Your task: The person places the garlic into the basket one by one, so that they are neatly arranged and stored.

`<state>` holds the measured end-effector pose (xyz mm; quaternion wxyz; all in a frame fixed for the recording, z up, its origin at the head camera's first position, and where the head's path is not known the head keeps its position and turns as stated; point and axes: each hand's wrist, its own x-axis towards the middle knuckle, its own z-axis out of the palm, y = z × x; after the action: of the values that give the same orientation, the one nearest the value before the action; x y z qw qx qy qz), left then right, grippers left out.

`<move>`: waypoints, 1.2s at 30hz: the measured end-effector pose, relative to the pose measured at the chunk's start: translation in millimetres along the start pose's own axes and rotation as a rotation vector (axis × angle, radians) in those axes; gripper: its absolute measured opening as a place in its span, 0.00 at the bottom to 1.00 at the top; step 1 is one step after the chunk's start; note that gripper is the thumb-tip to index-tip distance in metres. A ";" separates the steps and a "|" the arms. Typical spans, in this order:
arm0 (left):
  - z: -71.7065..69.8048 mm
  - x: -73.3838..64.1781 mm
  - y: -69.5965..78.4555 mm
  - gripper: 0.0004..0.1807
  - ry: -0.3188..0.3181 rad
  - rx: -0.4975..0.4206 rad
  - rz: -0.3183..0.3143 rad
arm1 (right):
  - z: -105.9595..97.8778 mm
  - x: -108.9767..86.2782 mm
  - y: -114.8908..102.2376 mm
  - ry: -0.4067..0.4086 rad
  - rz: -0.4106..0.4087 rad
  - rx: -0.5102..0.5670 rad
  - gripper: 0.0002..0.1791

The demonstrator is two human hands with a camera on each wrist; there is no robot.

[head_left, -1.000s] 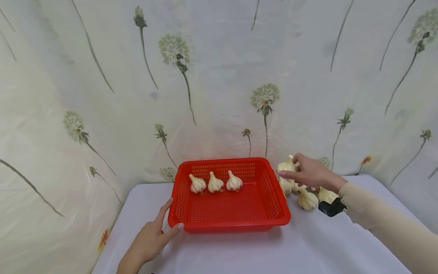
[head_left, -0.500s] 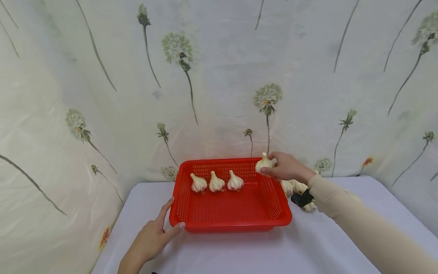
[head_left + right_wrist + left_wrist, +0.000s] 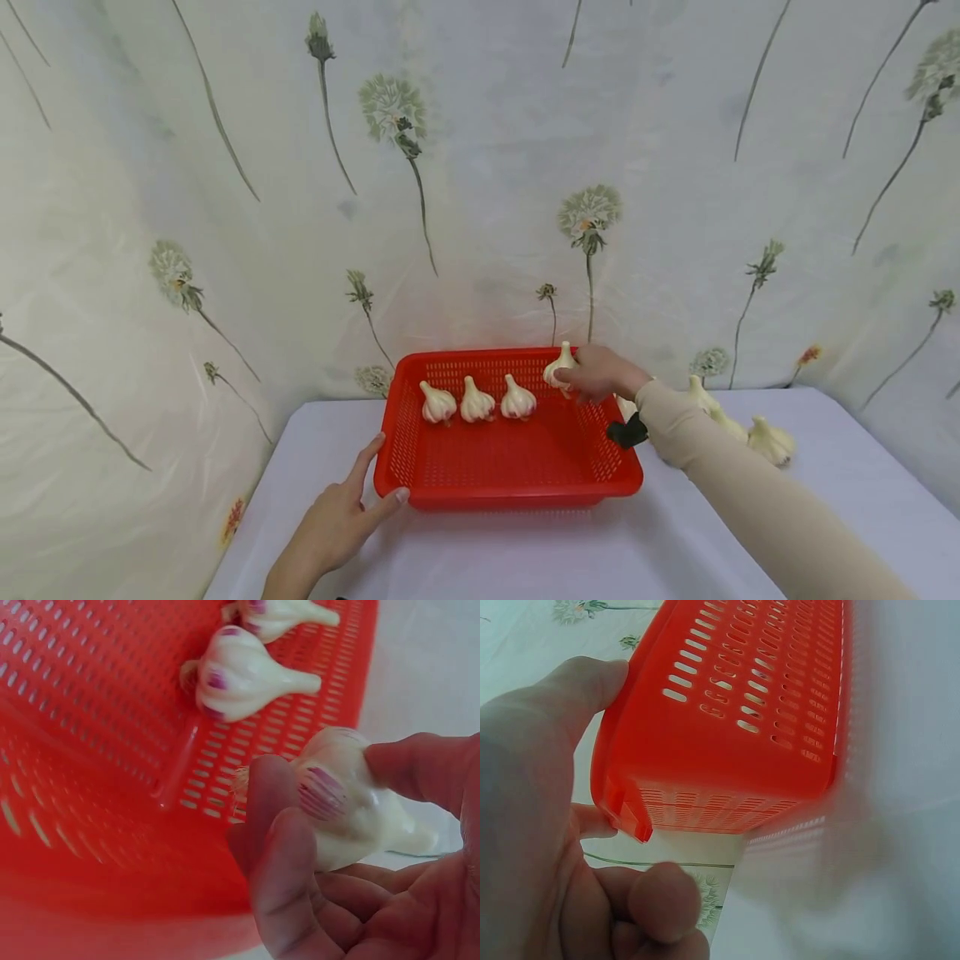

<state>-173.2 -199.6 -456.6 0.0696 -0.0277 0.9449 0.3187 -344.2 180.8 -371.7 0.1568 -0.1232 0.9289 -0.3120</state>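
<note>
In the head view, my left hand (image 3: 330, 527) grips the near-left corner of a red perforated plastic basket (image 3: 517, 502), its thumb on the front rim and index finger on the left side. The left wrist view shows the thumb tip against the rim (image 3: 622, 727) and the other fingers curled below. With my right hand (image 3: 603, 372) I hold a garlic bulb (image 3: 558, 368) by its sides inside the basket's back right part, stem up. Purple streaks mark this bulb (image 3: 341, 799) in the right wrist view. Three bulbs (image 3: 477, 402) stand in a row along the basket's back.
More garlic bulbs (image 3: 770, 442) lie on the white-covered table (image 3: 720, 533) right of the basket, partly hidden by my right sleeve (image 3: 720, 450). A dandelion-patterned curtain (image 3: 480, 208) hangs close behind the table.
My right hand has carried the garlic bulb leftward from the pile, over the basket's right rim, and down inside beside the row. The left hand stays at the corner.
</note>
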 end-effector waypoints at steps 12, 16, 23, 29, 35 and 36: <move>-0.6 -3.5 -0.3 0.48 -0.005 -0.008 -0.014 | 9.3 21.4 8.0 -0.007 0.098 -0.010 0.18; 0.0 -2.3 -0.6 0.47 0.000 -0.008 -0.002 | 11.4 24.2 5.5 0.003 0.137 0.030 0.19; 0.8 -1.3 -0.2 0.48 -0.002 -0.014 -0.011 | 17.1 26.1 -2.9 -0.029 0.130 -0.038 0.18; 1.3 -0.7 0.2 0.47 -0.006 -0.012 -0.006 | 19.8 25.2 -4.3 -0.023 0.104 -0.180 0.18; 1.2 -0.1 -0.1 0.48 -0.005 -0.012 -0.023 | 21.1 24.9 -6.4 0.010 0.085 -0.315 0.18; 1.0 -0.1 -0.2 0.48 -0.004 -0.013 -0.022 | 21.6 25.3 -6.6 0.018 0.082 -0.333 0.18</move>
<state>-173.0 -199.1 -457.5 0.0749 -0.0378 0.9423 0.3241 -358.8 155.7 -389.4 0.1384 -0.1067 0.9734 -0.1483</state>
